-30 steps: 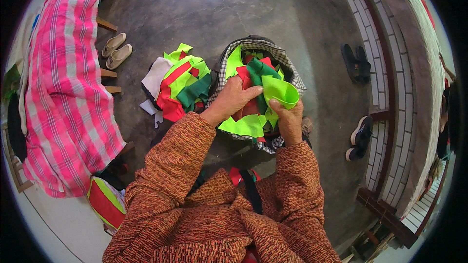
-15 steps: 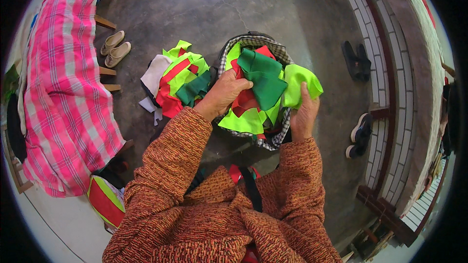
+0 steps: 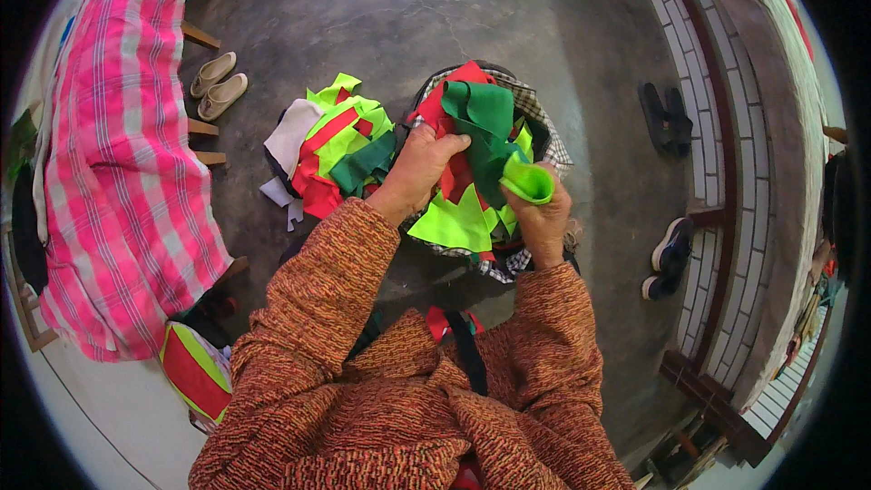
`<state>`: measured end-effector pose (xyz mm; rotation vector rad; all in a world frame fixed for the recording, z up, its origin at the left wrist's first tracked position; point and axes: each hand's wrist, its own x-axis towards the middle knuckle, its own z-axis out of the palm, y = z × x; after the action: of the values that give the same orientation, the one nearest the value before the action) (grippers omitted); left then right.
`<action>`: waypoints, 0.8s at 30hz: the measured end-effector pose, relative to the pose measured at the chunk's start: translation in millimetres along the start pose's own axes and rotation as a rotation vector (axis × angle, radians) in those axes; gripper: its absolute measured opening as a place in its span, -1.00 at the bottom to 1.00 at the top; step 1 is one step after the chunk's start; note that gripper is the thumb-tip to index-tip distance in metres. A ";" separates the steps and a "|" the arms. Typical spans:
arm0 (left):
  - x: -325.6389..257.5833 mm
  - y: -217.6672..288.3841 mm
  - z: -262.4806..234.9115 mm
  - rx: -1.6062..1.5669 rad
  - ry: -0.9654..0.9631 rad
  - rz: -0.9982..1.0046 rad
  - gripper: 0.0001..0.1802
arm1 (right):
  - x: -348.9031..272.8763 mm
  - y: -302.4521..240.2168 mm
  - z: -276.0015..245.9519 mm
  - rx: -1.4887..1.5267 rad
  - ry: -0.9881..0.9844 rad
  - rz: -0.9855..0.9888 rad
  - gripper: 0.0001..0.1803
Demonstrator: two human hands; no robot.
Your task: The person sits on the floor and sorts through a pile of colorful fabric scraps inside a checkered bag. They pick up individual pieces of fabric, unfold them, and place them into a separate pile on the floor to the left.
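Note:
My left hand (image 3: 419,171) is closed, with its thumb pressed on a dark green cloth scrap (image 3: 485,118). A red scrap (image 3: 435,102) lies against those fingers. My right hand (image 3: 544,222) grips a lime-green cloth scrap (image 3: 529,178), now curled over at its edge and touching the dark green one. Both hands are over a black-and-white checked fabric container (image 3: 552,138) heaped with red, green and lime scraps. A larger lime scrap (image 3: 451,222) lies on top at its near side. The right fingertips are partly hidden behind the cloth.
Left of the container is a pile of scraps (image 3: 331,141) on the grey floor (image 3: 363,18). Pink checked cloth (image 3: 136,154) covers furniture at the left, with beige shoes (image 3: 220,95) beside it. Black slippers (image 3: 665,118) and dark shoes (image 3: 670,254) sit along the white brick wall (image 3: 712,181).
My right hand has moved inward to the left, and its lime scrap has folded into a curl. The red scrap has shifted upward near my left hand, which stays about in place.

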<state>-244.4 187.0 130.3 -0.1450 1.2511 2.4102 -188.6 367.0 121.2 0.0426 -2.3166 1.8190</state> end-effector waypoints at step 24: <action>-3.1 2.1 0.5 -0.010 -0.010 -0.142 -0.65 | 2.1 2.3 -5.8 1.039 0.043 0.446 -0.43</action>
<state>-242.4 185.4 133.1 -0.2170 1.1827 2.2935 -190.2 373.3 120.7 -0.3793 -1.1564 2.9796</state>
